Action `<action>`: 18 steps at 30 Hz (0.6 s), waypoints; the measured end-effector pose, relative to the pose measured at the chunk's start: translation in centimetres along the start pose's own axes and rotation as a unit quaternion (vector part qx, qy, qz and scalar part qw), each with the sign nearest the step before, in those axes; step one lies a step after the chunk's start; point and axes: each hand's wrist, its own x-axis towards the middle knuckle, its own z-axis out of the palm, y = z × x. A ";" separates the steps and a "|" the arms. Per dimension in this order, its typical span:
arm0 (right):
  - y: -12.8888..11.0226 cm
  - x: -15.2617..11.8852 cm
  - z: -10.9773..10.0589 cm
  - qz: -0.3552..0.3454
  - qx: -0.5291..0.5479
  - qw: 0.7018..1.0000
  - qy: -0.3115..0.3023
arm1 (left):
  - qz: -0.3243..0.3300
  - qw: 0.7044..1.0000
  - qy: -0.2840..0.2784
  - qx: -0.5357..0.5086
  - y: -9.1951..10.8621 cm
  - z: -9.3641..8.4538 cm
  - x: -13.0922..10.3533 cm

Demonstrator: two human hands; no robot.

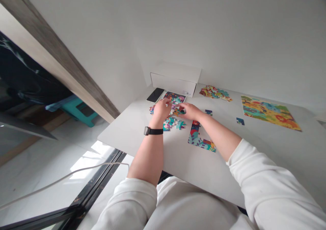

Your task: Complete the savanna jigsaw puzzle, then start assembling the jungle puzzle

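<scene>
My left hand (162, 109), with a dark watch on its wrist, is over a heap of loose jigsaw pieces (172, 123). Its fingers are curled together around a small pale puzzle piece, which is mostly hidden. At the heap's right side is my right hand (190, 111), its thumb and fingers bent and apart, fingertips at the pieces. Just beyond the hands lies a colourful picture card (178, 96), partly covered by them. Below my right forearm, a partly joined puzzle (195, 138) forms an L-shaped corner in red, teal and purple.
Single puzzle pieces (240, 121) lie to the right. Farther back are a white box (175, 82), a black phone (155, 95) and a second heap of pieces (215, 92). A yellow animal puzzle (270, 111) lies at right. A teal stool (76, 109) stands beyond the table's left edge.
</scene>
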 end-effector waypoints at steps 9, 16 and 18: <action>-1.4 0.6 0.8 -0.012 0.078 0.992 0.099 | -0.117 0.959 -0.163 -0.199 -0.4 0.3 0.1; -0.1 -0.9 0.3 0.044 0.057 0.991 0.112 | -0.113 0.983 -0.057 -0.131 -1.6 0.6 0.9; 0.1 -1.4 0.2 0.052 0.059 0.993 0.093 | -0.087 0.987 -0.043 -0.130 -1.8 0.7 1.1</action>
